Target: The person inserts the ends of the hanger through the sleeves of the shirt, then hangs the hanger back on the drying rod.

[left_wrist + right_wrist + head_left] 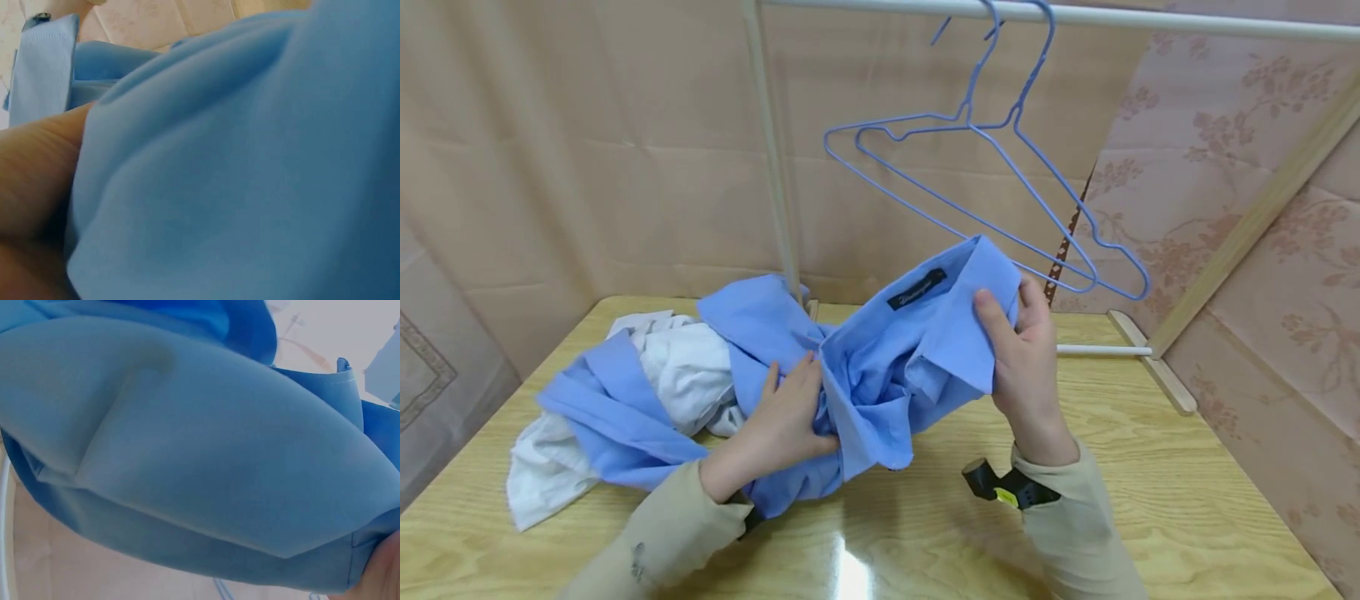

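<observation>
A blue shirt (880, 417) is held up above the table, its collar raised and a black label (917, 289) showing inside the neck. My right hand (1030, 367) pinches the right end of the collar, thumb in front and fingers behind. On the other side my left hand (782, 417) grips the shirt below the collar; its thumb goes partly under the cloth. Blue fabric fills most of the left wrist view, where part of the left hand (37, 175) shows at the edge. In the right wrist view the collar (206, 437) hides most of the right hand (381, 572).
Two blue wire hangers (970, 125) hang from a white rail (1187, 22) behind the shirt. White cloth (688, 375) and more blue cloth (617, 408) lie crumpled on the wooden table (1150, 467) at left. A wooden rack foot (1150, 362) stands at right.
</observation>
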`<state>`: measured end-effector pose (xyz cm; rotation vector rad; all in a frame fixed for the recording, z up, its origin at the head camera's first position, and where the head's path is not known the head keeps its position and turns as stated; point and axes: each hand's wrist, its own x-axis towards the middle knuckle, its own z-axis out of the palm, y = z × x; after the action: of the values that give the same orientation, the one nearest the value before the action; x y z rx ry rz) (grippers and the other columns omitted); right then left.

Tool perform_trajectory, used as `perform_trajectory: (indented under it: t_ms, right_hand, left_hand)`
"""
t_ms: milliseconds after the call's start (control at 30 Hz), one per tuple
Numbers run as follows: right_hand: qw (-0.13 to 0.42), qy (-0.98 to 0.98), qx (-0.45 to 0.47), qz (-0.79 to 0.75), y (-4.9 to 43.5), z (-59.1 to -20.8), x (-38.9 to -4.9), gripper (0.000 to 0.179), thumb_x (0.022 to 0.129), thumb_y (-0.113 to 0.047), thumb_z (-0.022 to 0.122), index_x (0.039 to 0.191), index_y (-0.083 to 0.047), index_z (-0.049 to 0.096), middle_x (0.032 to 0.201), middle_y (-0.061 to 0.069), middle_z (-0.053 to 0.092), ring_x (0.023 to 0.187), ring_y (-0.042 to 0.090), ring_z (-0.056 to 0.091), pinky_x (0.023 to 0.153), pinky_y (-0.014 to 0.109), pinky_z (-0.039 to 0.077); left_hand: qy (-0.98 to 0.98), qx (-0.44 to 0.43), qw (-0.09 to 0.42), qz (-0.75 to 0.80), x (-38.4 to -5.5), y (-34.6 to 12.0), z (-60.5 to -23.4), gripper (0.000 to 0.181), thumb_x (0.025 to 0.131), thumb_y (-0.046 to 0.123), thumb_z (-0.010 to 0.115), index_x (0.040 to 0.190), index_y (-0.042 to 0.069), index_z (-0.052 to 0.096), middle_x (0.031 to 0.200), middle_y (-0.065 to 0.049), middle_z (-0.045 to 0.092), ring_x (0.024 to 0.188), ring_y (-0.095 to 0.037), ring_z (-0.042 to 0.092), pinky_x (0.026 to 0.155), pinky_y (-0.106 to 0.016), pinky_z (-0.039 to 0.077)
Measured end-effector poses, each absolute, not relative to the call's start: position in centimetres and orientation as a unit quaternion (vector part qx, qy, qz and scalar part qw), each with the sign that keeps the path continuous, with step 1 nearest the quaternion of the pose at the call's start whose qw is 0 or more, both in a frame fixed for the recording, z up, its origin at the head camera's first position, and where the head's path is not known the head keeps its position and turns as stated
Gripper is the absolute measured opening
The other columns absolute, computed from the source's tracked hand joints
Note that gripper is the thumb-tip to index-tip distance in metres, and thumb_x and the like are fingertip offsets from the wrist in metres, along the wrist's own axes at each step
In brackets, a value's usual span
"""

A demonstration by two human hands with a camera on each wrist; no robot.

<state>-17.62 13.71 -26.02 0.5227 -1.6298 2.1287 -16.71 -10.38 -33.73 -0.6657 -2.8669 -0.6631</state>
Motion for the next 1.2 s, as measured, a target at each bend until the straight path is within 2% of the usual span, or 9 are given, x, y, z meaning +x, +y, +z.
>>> perform_trajectory:
  t_ms: [67, 133, 200, 267, 367, 500, 733, 1000, 1200]
  right_hand:
    - [0.205, -0.584, 0.192, 0.762, 13.7, -25.8, -17.1, 0.028, 0.092, -0.005, 0.048, 0.120, -0.003, 0.044, 0.095, 0.006, 0.061, 0.077, 0.012, 0.061, 0.067, 0.025, 0.052]
    - [0.208, -0.579, 0.198, 0.763, 13.7, -25.6, -16.7, 0.027, 0.092, -0.005, 0.049, 0.119, -0.002, 0.044, 0.089, 0.005, 0.061, 0.071, 0.011, 0.061, 0.062, 0.024, 0.051]
    - [0.211, -0.571, 0.204, 0.767, 13.9, -25.4, -16.2, 0.027, 0.092, -0.005, 0.049, 0.118, -0.001, 0.043, 0.080, 0.004, 0.061, 0.063, 0.011, 0.061, 0.057, 0.023, 0.050]
    - [0.218, -0.568, 0.208, 0.766, 14.0, -25.2, -15.8, 0.026, 0.092, -0.005, 0.049, 0.117, -0.002, 0.045, 0.075, 0.002, 0.061, 0.060, 0.010, 0.060, 0.054, 0.022, 0.050]
    - [0.218, -0.552, 0.215, 0.775, 14.2, -24.9, -15.3, 0.028, 0.092, -0.005, 0.050, 0.118, -0.001, 0.044, 0.073, 0.003, 0.061, 0.059, 0.011, 0.061, 0.053, 0.022, 0.050]
    - [0.223, -0.530, 0.220, 0.788, 14.3, -24.5, -14.8, 0.032, 0.091, -0.005, 0.051, 0.121, 0.002, 0.043, 0.080, 0.005, 0.061, 0.063, 0.011, 0.061, 0.056, 0.022, 0.050]
    - [0.267, -0.489, 0.217, 0.802, 14.6, -24.1, -14.2, 0.032, 0.090, -0.005, 0.052, 0.120, 0.004, 0.045, 0.091, 0.009, 0.057, 0.071, 0.012, 0.060, 0.062, 0.021, 0.050]
    - [0.334, -0.416, 0.226, 0.815, 15.0, -23.4, -13.6, 0.031, 0.088, -0.002, 0.055, 0.117, 0.006, 0.049, 0.096, 0.014, 0.054, 0.079, 0.017, 0.056, 0.068, 0.025, 0.048]
    - [0.388, -0.370, 0.219, 0.815, 15.3, -23.2, -13.0, 0.039, 0.084, -0.006, 0.062, 0.116, 0.010, 0.048, 0.099, 0.019, 0.052, 0.083, 0.023, 0.055, 0.072, 0.029, 0.047]
  left_hand:
    - [-0.946, -0.229, 0.053, -0.221, -16.8, -10.5, -33.8, 0.077, 0.068, 0.031, 0.077, 0.128, 0.001, 0.040, 0.128, -0.015, 0.051, 0.125, -0.029, 0.040, 0.104, -0.062, 0.009]
    - [-0.944, -0.240, 0.049, -0.222, -16.9, -10.5, -33.8, 0.049, 0.072, 0.027, 0.072, 0.111, 0.006, 0.052, 0.107, -0.008, 0.063, 0.108, -0.025, 0.055, 0.104, -0.058, 0.017]
    - [-0.941, -0.252, 0.052, -0.220, -17.1, -10.5, -33.7, 0.023, 0.076, 0.022, 0.068, 0.092, 0.010, 0.055, 0.087, -0.003, 0.064, 0.089, -0.021, 0.060, 0.096, -0.049, 0.035]
    - [-0.938, -0.262, 0.060, -0.219, -17.3, -10.6, -33.5, 0.012, 0.078, 0.015, 0.064, 0.077, 0.012, 0.053, 0.070, 0.001, 0.056, 0.069, -0.016, 0.056, 0.077, -0.037, 0.046]
    - [-0.933, -0.266, 0.074, -0.229, -17.5, -10.9, -32.8, 0.018, 0.080, 0.008, 0.062, 0.069, 0.013, 0.049, 0.062, 0.003, 0.048, 0.058, -0.010, 0.046, 0.055, -0.027, 0.039]
    - [-0.928, -0.270, 0.081, -0.243, -17.5, -11.1, -31.9, 0.022, 0.080, 0.003, 0.061, 0.065, 0.012, 0.048, 0.057, 0.004, 0.042, 0.055, -0.009, 0.041, 0.054, -0.024, 0.036]
    - [-0.913, -0.275, 0.091, -0.287, -17.7, -10.4, -30.5, 0.025, 0.081, 0.000, 0.056, 0.063, 0.013, 0.046, 0.059, 0.005, 0.043, 0.056, -0.009, 0.040, 0.055, -0.024, 0.035]
    - [-0.891, -0.277, 0.142, -0.330, -17.7, -8.2, -28.5, 0.035, 0.072, -0.007, 0.049, 0.055, 0.015, 0.029, 0.053, 0.007, 0.023, 0.049, -0.008, 0.026, 0.048, -0.021, 0.024]
    - [-0.861, -0.296, 0.158, -0.382, -17.7, -6.7, -27.1, 0.037, 0.084, 0.003, 0.049, 0.054, 0.014, 0.031, 0.053, 0.006, 0.027, 0.050, -0.010, 0.032, 0.049, -0.023, 0.029]
